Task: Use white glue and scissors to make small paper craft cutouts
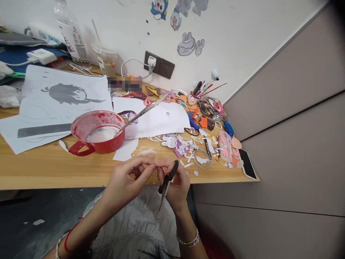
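Metal-and-plastic scissors (167, 178), smooth wooden desk (48, 169)

White wall (256, 25) at the back w/ cute animal pics (185, 45) stuck on. Dark plug plates (166, 68) just above the desk (54, 172), which is wood & yellowy. Big grey-brown panels (291, 144) on the rt, w/ dark lines btwn. Dark grey floor (61, 205), bottom L.

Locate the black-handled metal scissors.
In the head view, below centre, the scissors are in the right hand, blades pointing down over the gathered white clothing.
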The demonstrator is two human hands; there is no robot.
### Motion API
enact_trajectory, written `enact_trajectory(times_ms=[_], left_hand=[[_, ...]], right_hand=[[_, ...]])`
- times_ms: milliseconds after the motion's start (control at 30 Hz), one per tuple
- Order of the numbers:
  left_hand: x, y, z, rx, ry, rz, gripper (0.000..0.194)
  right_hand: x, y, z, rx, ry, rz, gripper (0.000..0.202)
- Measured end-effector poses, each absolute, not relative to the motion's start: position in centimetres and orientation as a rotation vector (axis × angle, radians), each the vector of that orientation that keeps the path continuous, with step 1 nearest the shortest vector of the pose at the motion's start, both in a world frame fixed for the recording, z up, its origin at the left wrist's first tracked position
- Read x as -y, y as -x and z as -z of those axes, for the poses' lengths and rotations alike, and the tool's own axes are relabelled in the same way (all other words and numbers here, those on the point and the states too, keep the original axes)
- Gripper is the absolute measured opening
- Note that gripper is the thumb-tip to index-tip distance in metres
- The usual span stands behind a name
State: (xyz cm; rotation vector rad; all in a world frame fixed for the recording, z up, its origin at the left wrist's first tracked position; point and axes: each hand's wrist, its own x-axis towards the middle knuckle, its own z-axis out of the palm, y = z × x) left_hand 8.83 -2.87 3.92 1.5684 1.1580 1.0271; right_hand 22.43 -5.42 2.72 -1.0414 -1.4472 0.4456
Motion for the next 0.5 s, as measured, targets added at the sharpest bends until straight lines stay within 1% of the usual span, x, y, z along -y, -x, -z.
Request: enact_trajectory(times_ms=[167, 233, 300, 500], left_hand=[[2.7, -8.9, -4.0, -1.191, -1.555, -1.026, 0.024], [2.7, -8.9, -3.8, -1.192, -1.544, -1.019, 0.024], [2.8, -8.9, -3.6, -1.182, -1.538, -1.019, 0.023], [3.0, -9.0, -3.1, -1.167, -1.694, -1.083, 0.019]], right_hand=[[5.4, -22.6, -2.6, 1.584, 1.1, -0.275, 0.026], [5.5, -22.5, -2.6, 1.58, 1.106, -0.27, 0.026], [5.6, -22.3, -2.6, 1.525, 1.104, -0.347, 0.025], [5.8, -21.6, -2.9, 1.196, 1.101, -0.736, 0.025]])
